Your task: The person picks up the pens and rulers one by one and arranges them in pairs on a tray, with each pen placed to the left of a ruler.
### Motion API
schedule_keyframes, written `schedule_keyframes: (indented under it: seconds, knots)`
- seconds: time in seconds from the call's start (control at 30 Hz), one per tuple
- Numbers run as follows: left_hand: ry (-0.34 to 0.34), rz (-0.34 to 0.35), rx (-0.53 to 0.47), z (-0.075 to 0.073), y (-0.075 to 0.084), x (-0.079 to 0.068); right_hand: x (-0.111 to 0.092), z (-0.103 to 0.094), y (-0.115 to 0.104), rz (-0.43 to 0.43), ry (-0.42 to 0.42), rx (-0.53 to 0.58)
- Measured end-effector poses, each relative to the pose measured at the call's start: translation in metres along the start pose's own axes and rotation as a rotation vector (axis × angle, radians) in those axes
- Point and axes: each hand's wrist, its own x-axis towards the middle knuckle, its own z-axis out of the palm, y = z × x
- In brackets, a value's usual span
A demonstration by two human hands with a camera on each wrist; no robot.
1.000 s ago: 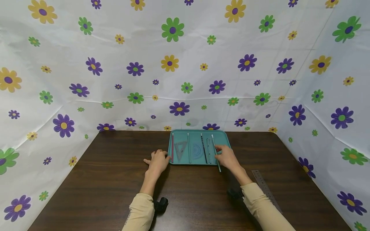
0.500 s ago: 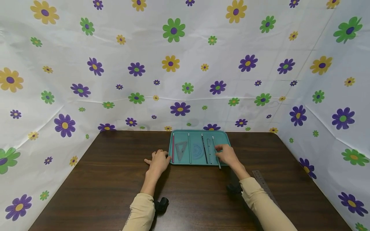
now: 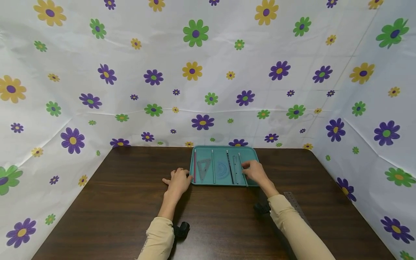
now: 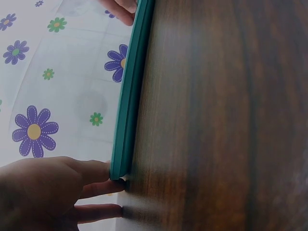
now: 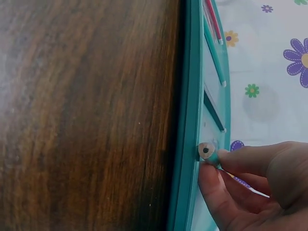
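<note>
My right hand [image 3: 255, 172] pinches a green pencil [image 5: 207, 150] between thumb and fingers over the right part of a teal tray [image 3: 251, 153]. The pencil's sharpened end points towards me, close over the front rim. My left hand [image 3: 178, 181] touches the tray's front left corner; its fingers are extended, with fingertips down at the table in the left wrist view. Left to right in the tray lie a red pencil [image 3: 195, 166], a clear set square [image 3: 203, 169], another green pencil [image 3: 213, 168], a protractor [image 3: 222, 170], a black pencil [image 3: 230, 167] and a clear ruler [image 3: 235, 169].
A grey ruler [image 3: 292, 202] lies on the brown table [image 3: 214, 224] at the right, partly hidden by my right sleeve [image 3: 286, 216]. A flower-patterned sheet [image 3: 156, 90] rises behind the table and along its sides.
My right hand has brought the green pencil back and down, so its near end now sits at the tray's front rim rather than well past it. The left hand has stayed put.
</note>
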Motion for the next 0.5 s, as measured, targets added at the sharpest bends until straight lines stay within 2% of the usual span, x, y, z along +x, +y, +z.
schedule_keyframes:
  seconds: [0.23,0.5]
  knots:
    - [0.003,0.000,-0.001,-0.002,-0.001,-0.001,0.007,0.004,-0.001,-0.005,0.001,-0.009]
    - [-0.001,-0.001,0.000,-0.001,-0.001,0.000,0.012,0.010,0.004,-0.049,0.019,0.003]
